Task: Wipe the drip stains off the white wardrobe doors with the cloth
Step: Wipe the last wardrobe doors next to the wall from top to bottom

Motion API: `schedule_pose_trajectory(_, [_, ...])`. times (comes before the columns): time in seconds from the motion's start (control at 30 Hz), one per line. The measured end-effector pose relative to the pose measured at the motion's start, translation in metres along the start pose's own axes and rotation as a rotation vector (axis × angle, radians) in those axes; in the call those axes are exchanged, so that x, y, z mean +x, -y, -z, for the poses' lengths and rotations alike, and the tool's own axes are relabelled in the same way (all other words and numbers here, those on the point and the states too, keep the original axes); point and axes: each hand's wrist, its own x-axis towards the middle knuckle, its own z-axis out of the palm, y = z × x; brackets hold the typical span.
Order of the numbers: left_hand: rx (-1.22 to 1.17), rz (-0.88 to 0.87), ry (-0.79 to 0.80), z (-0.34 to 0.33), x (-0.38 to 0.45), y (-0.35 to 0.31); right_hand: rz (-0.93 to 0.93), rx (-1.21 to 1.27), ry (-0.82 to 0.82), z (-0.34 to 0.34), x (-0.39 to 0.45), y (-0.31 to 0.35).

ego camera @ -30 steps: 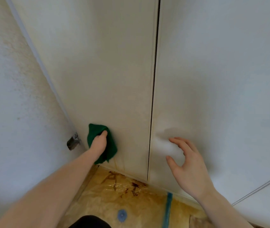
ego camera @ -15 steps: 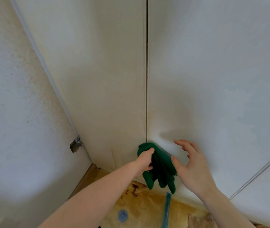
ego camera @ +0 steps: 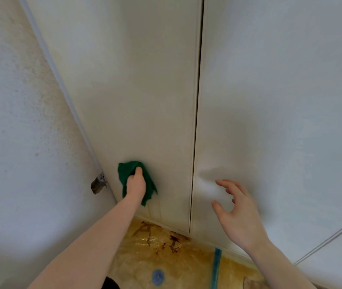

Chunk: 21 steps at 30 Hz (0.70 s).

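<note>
2 hands | L point(ego camera: 136, 187) grips cloth point(ego camera: 124, 170) on door point(ego camera: 145, 101) | R point(ego camera: 240, 213) apart

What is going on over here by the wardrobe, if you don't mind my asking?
A person is wiping the white wardrobe doors. The left hand presses a green cloth against the lower part of the left door, just above faint yellowish drip stains near its bottom edge. The right hand is open, with spread fingers, in front of the right door; whether it touches is unclear.

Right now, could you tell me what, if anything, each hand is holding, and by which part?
The left hand grips the crumpled green cloth by its middle against the left white door. The right hand holds nothing.
</note>
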Motion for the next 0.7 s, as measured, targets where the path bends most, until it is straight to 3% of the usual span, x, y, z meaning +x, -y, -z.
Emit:
schedule_pose_trajectory(0.17, [-0.124, 0.048, -0.087, 0.019, 0.035, 0.005, 0.01, -0.011, 0.026, -0.015, 0.006, -0.006])
schedule_pose_trajectory(0.7, [-0.286, 0.414, 0.073, -0.023, 0.015, 0.041, 0.008, -0.027, 0.043, -0.009, 0.005, -0.018])
